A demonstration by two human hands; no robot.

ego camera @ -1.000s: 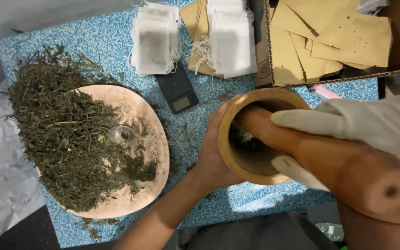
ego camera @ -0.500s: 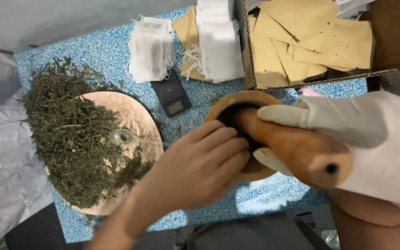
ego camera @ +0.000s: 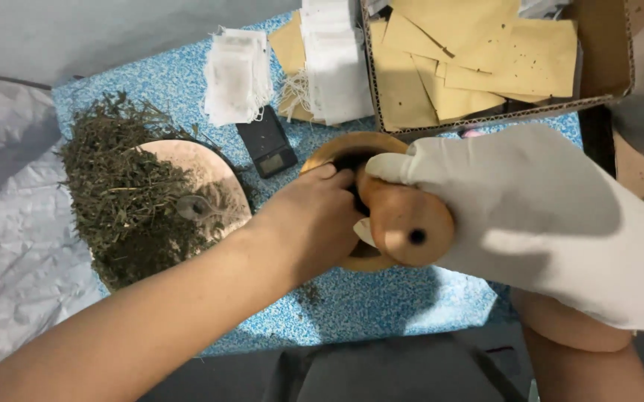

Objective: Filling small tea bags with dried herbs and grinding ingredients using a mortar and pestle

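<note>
A wooden mortar [ego camera: 337, 151] stands on a blue speckled mat [ego camera: 366, 298]. My right hand [ego camera: 530, 216], in a white glove, grips a thick wooden pestle [ego camera: 404, 223] that stands in the mortar with its round end toward the camera. My bare left hand [ego camera: 314, 223] lies over the mortar's near left side, fingertips at the rim beside the pestle; what the fingers hold, if anything, is hidden. A heap of dried green herb [ego camera: 128, 193] covers a round wooden plate [ego camera: 202, 167] to the left.
A small black pocket scale [ego camera: 266, 141] lies between plate and mortar. White empty tea bags [ego camera: 236, 74] are stacked behind it, a second stack [ego camera: 333, 63] further right. A cardboard box [ego camera: 605, 52] holds tan paper envelopes [ego camera: 471, 59]. Crumpled white sheeting [ego camera: 9, 223] lies at left.
My left hand has moved from cupping the mortar's outer side to lying over its top at the rim. The pestle has swung upright toward the camera.
</note>
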